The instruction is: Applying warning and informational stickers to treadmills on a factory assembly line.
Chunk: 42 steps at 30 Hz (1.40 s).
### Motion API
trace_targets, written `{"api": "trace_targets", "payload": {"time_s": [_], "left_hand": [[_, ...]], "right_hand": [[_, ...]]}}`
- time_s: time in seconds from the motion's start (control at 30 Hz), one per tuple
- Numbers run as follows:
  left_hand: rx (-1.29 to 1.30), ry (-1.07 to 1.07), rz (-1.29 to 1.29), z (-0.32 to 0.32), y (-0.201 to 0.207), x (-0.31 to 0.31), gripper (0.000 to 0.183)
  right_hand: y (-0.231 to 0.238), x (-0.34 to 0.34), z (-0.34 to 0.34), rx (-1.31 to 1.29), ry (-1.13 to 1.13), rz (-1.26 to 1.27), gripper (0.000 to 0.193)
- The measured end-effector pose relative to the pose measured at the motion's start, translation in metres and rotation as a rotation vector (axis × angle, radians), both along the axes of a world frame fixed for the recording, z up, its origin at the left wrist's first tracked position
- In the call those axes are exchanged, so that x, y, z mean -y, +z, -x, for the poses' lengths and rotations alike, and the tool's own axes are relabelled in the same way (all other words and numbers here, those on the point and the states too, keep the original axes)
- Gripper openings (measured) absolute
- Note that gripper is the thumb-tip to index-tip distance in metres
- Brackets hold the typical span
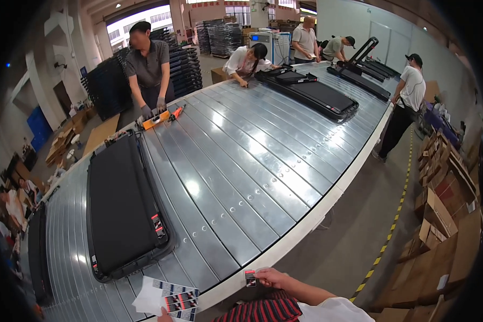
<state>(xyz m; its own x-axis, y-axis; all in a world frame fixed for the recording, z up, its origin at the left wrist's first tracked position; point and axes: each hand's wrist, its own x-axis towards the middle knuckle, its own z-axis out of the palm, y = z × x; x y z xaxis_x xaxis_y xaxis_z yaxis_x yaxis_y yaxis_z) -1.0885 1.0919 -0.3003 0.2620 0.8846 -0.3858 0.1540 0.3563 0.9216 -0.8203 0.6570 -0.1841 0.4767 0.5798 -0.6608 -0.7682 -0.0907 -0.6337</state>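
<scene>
My left hand (165, 316), partly cut off by the lower edge, grips several sheets of stickers (181, 304), white with red and black labels. A small black and red sticker (250, 278) is pinched between the fingers of my right hand (271, 278), just off the near edge of the conveyor. Ahead to the left, a black treadmill (121, 201) lies flat on the slatted metal conveyor (236, 161). Similar red and black stickers (158, 226) are on its right near corner. Neither hand touches the treadmill.
Another flat treadmill (37, 252) lies at far left, and more (311, 91) lie farther along the conveyor. Across from me a gloved person (149, 64) handles an orange tool (156, 120). Other people work farther along. Flattened cardboard boxes (440, 257) are piled at right beyond a yellow-black floor line.
</scene>
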Motion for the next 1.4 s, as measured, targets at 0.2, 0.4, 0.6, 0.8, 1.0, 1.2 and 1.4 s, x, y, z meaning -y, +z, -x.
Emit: {"api": "trace_targets", "payload": {"time_s": [0.2,0.4,0.6,0.8,1.0,1.2,1.4], "left_hand": [[0.047,-0.092,0.008,-0.112,0.052,0.131,0.040],[0.014,-0.294,0.004,-0.232,0.095,0.215,0.044],[-0.017,-0.529,0.063,-0.317,0.095,0.285,0.043],[-0.250,-0.796,-0.183,-0.340,0.052,0.318,0.044],[-0.191,-0.861,-0.047,-0.348,0.031,0.305,0.042],[-0.215,-0.925,-0.133,-0.344,0.030,0.301,0.040],[-0.160,-0.854,-0.124,-0.323,0.026,0.298,0.039]], "right_hand": [[0.012,0.058,-0.053,0.044,-0.028,-0.053,0.019],[0.009,0.174,-0.099,0.117,-0.308,-0.051,0.020],[-0.021,0.289,-0.063,-0.032,-0.587,-0.039,0.022],[-0.047,0.335,-0.013,-0.139,-0.864,-0.035,0.023],[-0.054,0.329,-0.001,-0.193,-0.845,-0.059,0.023],[-0.045,0.301,-0.032,-0.167,-0.703,-0.076,0.023],[-0.028,0.248,-0.078,-0.065,-0.427,-0.025,0.025]]}}
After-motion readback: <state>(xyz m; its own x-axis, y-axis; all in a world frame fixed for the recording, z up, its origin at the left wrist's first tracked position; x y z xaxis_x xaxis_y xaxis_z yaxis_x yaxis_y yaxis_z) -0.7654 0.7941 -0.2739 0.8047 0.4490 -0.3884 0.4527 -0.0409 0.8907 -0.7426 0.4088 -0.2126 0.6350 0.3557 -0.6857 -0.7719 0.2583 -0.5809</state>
